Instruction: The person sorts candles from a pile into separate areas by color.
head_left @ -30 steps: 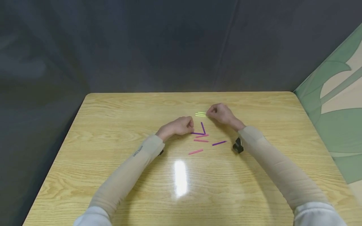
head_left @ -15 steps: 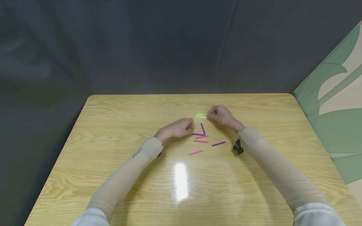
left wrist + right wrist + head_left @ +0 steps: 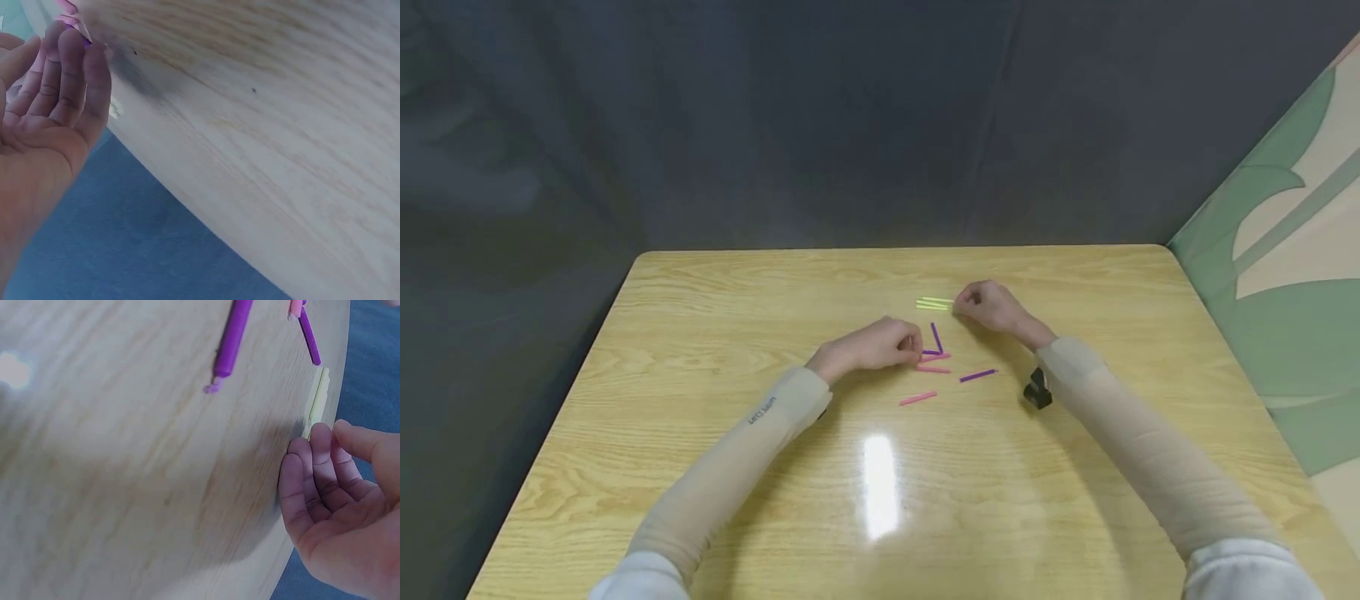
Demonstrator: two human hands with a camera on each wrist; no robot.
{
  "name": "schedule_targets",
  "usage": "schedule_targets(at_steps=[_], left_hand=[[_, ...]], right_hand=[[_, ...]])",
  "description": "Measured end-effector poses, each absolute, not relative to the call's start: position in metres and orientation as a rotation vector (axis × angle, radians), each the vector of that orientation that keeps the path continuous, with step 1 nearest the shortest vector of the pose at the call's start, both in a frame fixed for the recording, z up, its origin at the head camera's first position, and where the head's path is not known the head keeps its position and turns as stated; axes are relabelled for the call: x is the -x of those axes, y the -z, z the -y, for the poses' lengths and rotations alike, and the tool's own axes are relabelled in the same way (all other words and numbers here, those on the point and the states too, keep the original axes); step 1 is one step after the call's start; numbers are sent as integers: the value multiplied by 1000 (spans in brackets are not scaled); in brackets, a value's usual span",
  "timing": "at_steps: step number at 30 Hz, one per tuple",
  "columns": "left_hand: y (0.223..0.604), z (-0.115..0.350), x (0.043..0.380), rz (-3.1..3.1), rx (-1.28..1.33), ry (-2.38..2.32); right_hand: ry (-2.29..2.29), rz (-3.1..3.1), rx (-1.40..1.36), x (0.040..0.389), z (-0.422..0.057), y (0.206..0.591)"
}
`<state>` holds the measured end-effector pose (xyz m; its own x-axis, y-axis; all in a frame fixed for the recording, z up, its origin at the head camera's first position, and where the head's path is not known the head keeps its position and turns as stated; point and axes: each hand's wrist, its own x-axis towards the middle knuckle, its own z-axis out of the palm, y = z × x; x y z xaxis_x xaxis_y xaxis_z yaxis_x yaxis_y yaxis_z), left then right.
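Note:
Thin birthday candles lie in a loose group on the wooden table (image 3: 715,333). My left hand (image 3: 883,342) is low over the left ends of a purple candle (image 3: 928,352) and a pink candle (image 3: 938,358); its fingertips hide whether anything is pinched. Another purple candle (image 3: 936,337) meets the first at an angle. My right hand (image 3: 988,304), thumb and fingers drawn together, has its fingertips at the right end of the yellow candles (image 3: 932,303). In the right wrist view, the yellow candles (image 3: 320,397) reach those fingertips; a grip cannot be made out.
Nearer to me lie a pink candle (image 3: 934,370), a separate pink candle (image 3: 917,398) and a purple candle (image 3: 977,376) with a wick. A dark curtain (image 3: 820,125) hangs behind the table's far edge. A leaf-patterned surface (image 3: 1300,350) borders the right side.
My left hand has shifted slightly right, covering more of the purple candle and the pink candle's end. The right hand has drawn back a little to the right from the yellow candles.

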<state>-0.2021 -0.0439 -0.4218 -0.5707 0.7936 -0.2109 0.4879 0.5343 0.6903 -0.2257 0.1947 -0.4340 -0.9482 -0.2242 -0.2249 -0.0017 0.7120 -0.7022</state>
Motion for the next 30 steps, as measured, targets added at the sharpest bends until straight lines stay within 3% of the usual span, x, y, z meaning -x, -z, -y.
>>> schedule_targets(at_steps=[30], left_hand=[[427, 40, 187, -2544, -1123, -487]], right_hand=[[1157, -2610, 188, 214, -194, 437]])
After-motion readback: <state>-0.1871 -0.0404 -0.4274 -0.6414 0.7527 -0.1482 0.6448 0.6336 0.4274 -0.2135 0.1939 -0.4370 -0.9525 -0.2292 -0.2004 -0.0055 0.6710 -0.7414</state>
